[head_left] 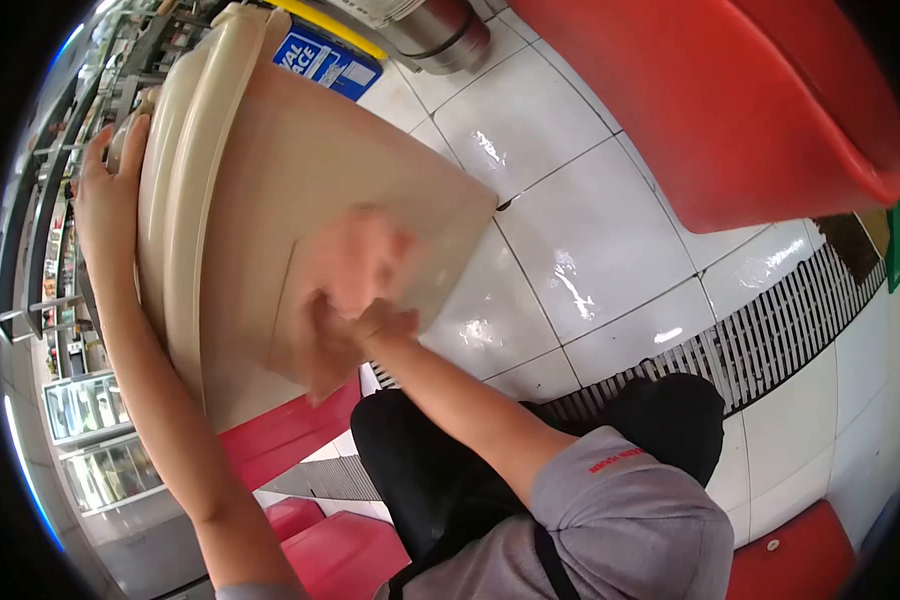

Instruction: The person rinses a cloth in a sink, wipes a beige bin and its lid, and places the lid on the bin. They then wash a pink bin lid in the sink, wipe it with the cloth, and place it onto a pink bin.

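Observation:
A large beige bin [300, 170] with a rounded lid [185, 180] lies tilted across the left half of the view. My left hand [113, 185] rests on the far side of the lid, its visible fingers apart. In front of the bin's side wall is my right hand [360, 280], smeared by motion. Its fingers and anything in them cannot be made out, nor can I tell whether it touches the wall.
A big red container [710, 110] stands on the white tiled floor [610, 230] at upper right. A slotted drain grate [760, 330] crosses the floor. Pink-red surfaces [340, 550] lie below the bin. A metal cylinder [450, 40] and a blue sign [325, 62] are beyond it.

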`<state>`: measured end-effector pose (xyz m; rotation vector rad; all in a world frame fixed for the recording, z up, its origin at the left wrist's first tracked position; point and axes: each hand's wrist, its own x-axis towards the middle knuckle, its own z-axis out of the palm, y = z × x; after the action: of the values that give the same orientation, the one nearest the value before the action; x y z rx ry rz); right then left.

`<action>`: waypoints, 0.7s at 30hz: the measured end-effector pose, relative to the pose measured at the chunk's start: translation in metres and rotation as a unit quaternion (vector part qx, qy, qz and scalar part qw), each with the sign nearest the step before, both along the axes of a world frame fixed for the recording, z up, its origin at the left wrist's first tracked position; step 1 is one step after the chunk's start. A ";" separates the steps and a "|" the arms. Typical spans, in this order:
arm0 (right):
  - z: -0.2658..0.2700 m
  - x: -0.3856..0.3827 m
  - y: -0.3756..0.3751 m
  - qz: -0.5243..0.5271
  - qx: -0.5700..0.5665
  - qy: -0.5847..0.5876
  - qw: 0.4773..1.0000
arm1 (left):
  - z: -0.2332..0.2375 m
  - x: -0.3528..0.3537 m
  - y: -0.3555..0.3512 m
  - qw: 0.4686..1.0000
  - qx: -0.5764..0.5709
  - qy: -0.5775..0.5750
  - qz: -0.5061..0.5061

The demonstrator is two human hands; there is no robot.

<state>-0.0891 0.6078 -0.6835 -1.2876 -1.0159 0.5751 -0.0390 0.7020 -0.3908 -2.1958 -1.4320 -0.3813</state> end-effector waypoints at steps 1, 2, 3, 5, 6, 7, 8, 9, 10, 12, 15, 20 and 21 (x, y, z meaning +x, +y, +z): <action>-0.035 0.003 0.009 -0.051 -0.114 0.008 0.992 | 0.000 -0.003 0.000 0.999 0.025 -0.001 0.029; -0.064 0.012 0.014 -0.092 -0.228 0.005 0.969 | 0.000 -0.008 0.001 0.997 0.048 -0.001 0.058; -0.091 0.027 0.018 -0.125 -0.315 -0.004 0.941 | 0.000 -0.011 0.006 0.994 0.103 0.015 0.042; -0.128 0.057 0.026 -0.178 -0.413 0.002 0.893 | 0.005 -0.018 0.014 0.998 0.035 -0.041 0.024; -0.137 0.070 0.030 -0.206 -0.425 0.013 0.881 | 0.008 -0.020 0.017 0.995 -0.034 -0.094 0.003; -0.137 0.082 0.035 -0.233 -0.414 0.025 0.880 | 0.004 -0.009 0.008 0.996 0.005 -0.088 -0.023; -0.128 0.095 0.042 -0.247 -0.385 0.038 0.889 | 0.006 -0.009 0.012 0.997 -0.012 -0.066 -0.048; -0.118 0.109 0.046 -0.245 -0.347 0.055 0.903 | 0.006 -0.009 0.009 0.997 -0.008 -0.056 -0.052; -0.103 0.127 0.052 -0.231 -0.304 0.078 0.921 | 0.005 -0.003 0.000 0.997 -0.007 -0.047 -0.058; -0.062 0.164 0.075 -0.162 -0.200 0.119 0.959 | 0.005 -0.007 0.004 0.998 -0.012 -0.046 -0.030; -0.010 0.189 0.091 -0.071 -0.109 0.153 0.980 | 0.005 -0.015 -0.009 0.999 -0.006 -0.025 -0.028; 0.030 0.198 0.081 -0.007 0.196 0.195 0.961 | -0.001 -0.067 -0.040 0.968 -0.084 -0.128 -0.199; 0.015 0.201 0.082 0.002 0.164 0.194 0.967 | 0.001 -0.086 -0.040 0.965 -0.034 -0.071 -0.251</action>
<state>0.1117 0.6903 -0.6689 -0.8389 -0.7489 0.6053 -0.1250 0.6621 -0.3896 -2.6238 -0.9433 -0.6811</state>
